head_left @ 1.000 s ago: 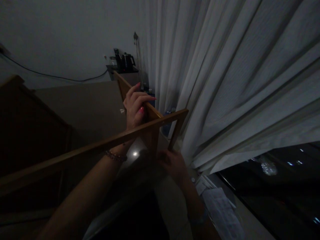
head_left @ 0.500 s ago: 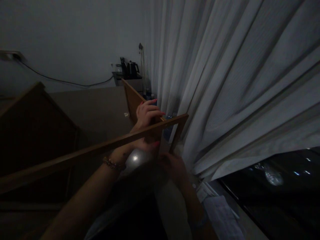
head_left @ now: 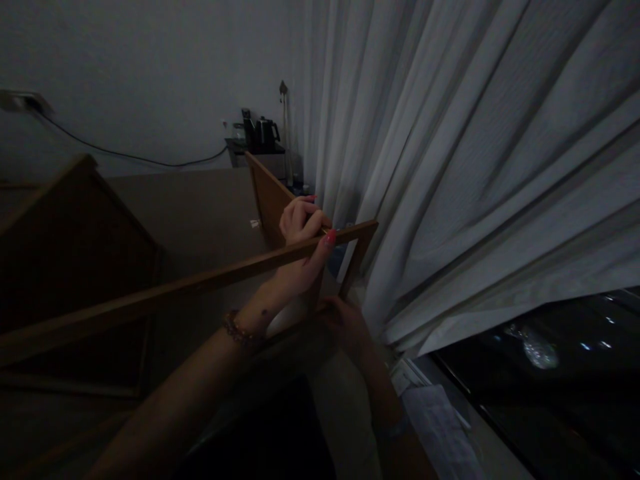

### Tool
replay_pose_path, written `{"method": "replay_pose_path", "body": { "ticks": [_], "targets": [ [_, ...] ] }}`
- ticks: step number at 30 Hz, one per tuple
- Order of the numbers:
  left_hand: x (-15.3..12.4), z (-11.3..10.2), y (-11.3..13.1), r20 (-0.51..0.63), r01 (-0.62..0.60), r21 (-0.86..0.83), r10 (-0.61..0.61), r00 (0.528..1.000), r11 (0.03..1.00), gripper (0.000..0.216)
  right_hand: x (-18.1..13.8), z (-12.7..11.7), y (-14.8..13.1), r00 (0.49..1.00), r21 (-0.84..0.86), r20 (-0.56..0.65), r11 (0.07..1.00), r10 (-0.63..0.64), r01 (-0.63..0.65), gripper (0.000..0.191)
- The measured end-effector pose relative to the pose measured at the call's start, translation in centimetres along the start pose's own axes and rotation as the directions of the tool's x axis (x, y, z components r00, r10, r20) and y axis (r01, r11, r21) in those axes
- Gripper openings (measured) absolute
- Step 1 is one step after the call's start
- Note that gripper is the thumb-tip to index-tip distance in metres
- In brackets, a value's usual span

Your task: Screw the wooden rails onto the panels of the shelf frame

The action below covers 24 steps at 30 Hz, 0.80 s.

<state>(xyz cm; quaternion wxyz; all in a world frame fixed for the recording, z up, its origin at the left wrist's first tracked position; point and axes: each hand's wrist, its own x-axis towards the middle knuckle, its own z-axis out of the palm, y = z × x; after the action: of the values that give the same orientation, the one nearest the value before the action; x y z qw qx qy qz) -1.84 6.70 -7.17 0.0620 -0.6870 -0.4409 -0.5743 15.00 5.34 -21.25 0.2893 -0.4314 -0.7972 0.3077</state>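
A long, narrow wooden frame (head_left: pixel 215 279) slants across the view, its top rail running from the lower left to a corner near the curtain. My left hand (head_left: pixel 305 243) reaches through it and grips the top rail near that corner, thumb on the near side and fingers bent behind. A small yellowish glint shows by the thumb tip, too small to name. Lower down, my right hand (head_left: pixel 347 327) is closed around the lower part of the frame beside its short end post. Deep shadow hides much of those fingers.
A brown wooden panel (head_left: pixel 270 197) stands behind the frame; another dark panel (head_left: pixel 75 267) leans at left. White curtains (head_left: pixel 425 167) hang close on the right, beside a dark glass pane (head_left: pixel 560 380). A black kettle (head_left: pixel 267 133) stands at the back. A cable (head_left: pixel 135 157) runs along the wall.
My left hand's fingers have curled in, and its thumb has come up from below onto the top rail. My right hand stays low by the end post. The view has shifted slightly.
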Motion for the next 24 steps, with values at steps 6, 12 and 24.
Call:
{"method": "replay_pose_path", "body": {
  "ticks": [6, 12, 24],
  "targets": [
    [0.0, 0.3, -0.2, -0.036, -0.022, -0.011, 0.022, 0.999, 1.000, 0.051, -1.5, 1.3, 1.0, 0.988, 0.105, -0.155, 0.994, -0.007, 0.023, 0.064],
    [0.0, 0.6, -0.3, -0.070, -0.025, -0.024, 0.023, 0.997, 0.999, 0.051, -6.4, 3.2, 1.5, 0.871, 0.374, -0.440, 0.926, 0.218, -0.043, 0.039],
    [0.0, 0.6, -0.4, -0.063, -0.012, 0.022, 0.013, 0.998, 1.000, 0.054, -9.5, 2.7, 1.9, 0.883, 0.485, -0.322, 0.860, 0.343, -0.157, 0.057]
  ]
}}
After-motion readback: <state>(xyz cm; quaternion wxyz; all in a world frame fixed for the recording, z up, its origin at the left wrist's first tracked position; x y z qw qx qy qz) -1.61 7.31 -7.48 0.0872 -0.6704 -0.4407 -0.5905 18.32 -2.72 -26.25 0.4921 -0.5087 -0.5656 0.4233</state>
